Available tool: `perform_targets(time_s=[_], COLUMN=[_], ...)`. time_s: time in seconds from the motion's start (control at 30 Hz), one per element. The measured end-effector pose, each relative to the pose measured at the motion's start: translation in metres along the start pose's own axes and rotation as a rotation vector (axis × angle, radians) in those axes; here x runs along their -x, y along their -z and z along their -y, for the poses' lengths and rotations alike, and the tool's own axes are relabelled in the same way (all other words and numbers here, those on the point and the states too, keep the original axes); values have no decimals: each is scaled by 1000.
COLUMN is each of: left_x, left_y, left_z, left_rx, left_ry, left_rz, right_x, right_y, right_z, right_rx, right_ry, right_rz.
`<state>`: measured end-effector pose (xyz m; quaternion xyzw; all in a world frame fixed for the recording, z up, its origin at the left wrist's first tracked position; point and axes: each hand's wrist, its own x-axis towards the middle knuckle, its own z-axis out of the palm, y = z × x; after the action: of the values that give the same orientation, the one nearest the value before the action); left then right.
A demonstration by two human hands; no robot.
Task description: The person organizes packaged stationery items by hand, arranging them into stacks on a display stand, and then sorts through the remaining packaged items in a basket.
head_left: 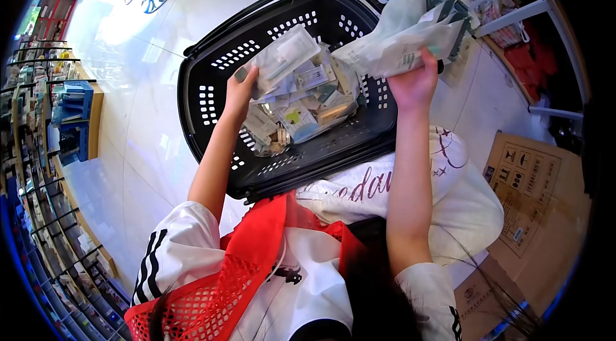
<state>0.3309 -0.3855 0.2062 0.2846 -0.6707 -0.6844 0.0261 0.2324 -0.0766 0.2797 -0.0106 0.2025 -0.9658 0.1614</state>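
Handling packets, it seems: your left hand (240, 92) pinches a clear packet (290, 52) over the basket (378, 126) at eleven o'clock; your right hand (414, 84) grips fanned packets (405, 42) at one. Shifting that fan calls for firm fingers.

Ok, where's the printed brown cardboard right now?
The printed brown cardboard is at the lower right of the head view, beside the white fabric with dark red lettering.

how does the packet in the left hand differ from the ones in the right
The left hand holds a thin packet above the basket's pile; the right hand holds a thicker, fanned bunch. The bunch shows several dark green ends, the packet only a small dark patch near the thumb. Both look pale.
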Motion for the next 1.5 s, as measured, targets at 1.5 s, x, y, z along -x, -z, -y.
perform_targets(time_s=[1.5], left_x=[-81], left_y=[-199], left_z=[128], left_rx=[-498], left_ry=[48], left_rz=[-30], right_x=[10], right_y=[0], right_z=[-1], right_rx=[-40], right_ry=[40], right_rz=[-181])
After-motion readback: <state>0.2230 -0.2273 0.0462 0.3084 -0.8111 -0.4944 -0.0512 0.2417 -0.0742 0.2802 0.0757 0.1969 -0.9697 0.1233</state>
